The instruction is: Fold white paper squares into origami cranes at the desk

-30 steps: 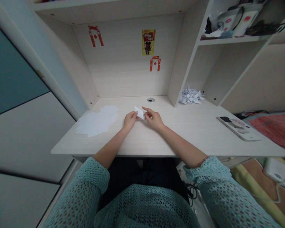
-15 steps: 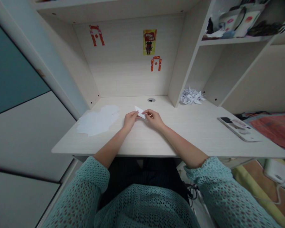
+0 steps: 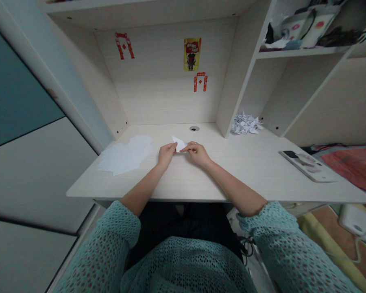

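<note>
A small folded piece of white paper [image 3: 179, 143] is held just above the middle of the pale wooden desk [image 3: 247, 167]. My left hand [image 3: 166, 154] pinches its left side with closed fingers. My right hand [image 3: 196, 152] pinches its right side, fingers curled together over the edge. Both hands meet at the paper, with my forearms coming in from the desk's near edge.
Several loose white sheets [image 3: 125, 156] lie on the desk to the left. A heap of folded white paper figures [image 3: 245, 123] sits in the shelf nook at the back right. A phone [image 3: 306, 165] lies at the right. A cable hole [image 3: 194, 128] is behind the hands.
My right hand has drawn its stretched fingers in and closed on the paper's right side. The paper has tipped slightly. The left hand has hardly moved.
</note>
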Motion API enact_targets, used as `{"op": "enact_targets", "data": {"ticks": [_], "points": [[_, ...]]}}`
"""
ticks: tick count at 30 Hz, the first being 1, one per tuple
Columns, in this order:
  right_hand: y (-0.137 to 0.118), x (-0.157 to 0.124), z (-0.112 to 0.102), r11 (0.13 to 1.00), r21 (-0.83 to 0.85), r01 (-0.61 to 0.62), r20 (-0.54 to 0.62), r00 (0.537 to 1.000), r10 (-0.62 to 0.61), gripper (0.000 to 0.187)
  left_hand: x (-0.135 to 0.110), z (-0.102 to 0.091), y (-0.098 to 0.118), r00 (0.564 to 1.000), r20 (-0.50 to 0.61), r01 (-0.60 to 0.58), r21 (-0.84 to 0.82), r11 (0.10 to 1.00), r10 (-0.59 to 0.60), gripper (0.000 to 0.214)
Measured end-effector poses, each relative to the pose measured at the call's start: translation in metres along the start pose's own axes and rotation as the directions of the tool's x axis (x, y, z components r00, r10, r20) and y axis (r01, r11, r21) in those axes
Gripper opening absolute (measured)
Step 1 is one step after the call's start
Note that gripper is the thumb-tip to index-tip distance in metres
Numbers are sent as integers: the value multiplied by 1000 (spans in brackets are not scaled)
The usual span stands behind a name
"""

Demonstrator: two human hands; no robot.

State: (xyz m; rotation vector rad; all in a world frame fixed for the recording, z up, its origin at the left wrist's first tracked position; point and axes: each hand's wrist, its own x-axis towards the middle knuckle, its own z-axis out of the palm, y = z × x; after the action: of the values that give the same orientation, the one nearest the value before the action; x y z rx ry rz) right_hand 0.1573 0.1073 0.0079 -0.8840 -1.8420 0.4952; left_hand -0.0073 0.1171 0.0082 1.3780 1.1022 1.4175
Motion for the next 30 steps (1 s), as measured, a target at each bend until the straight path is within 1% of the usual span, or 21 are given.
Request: {"op": "enact_targets", "data": {"ticks": [3,5,8,10,12,14,17,20,22,24,30], "points": [[-4,0,0,1000,-6,20,-27,999,-20,23,0,-1,0,999,-28,19,-15,1000,-19,31],[-6,-1,-1,998,-48,39,-50,998,-41,20,0,-1,1,998,-47,39,-38,999,-41,32],[-6,-2,-4,976,-203,76,-79,992,-93,22,-1,1,3,996,-46,71,-66,995,-74,34],[-4,-2,-5,949,-302,95,-101,986,-131,17,-2,2,5,995,-22,100,-75,992,-102,35],[-1,-1,-6,936,-340,88,-129,982,-139,14,-3,3,7,993,8,122,-69,990,-122,37],[1,0,-5,950,-308,57,-156,982,-110,14,-3,4,7,994,31,110,-39,993,-109,39],[3,2,-3,985,-174,7,-183,982,-40,15,-3,5,6,996,79,37,6,999,-38,41],[5,3,-1,998,-59,-18,-195,981,6,16,-3,6,3,992,125,-10,-30,999,14,55],[5,4,0,999,-13,-33,-185,982,30,17,-3,7,2,990,140,-13,-77,997,24,64],[5,4,0,998,23,-62,-168,984,65,18,-4,8,2,989,144,-6,-104,995,21,68],[5,4,0,974,135,-183,-80,978,194,28,-5,8,5,992,126,-17,-117,993,32,69]]}}
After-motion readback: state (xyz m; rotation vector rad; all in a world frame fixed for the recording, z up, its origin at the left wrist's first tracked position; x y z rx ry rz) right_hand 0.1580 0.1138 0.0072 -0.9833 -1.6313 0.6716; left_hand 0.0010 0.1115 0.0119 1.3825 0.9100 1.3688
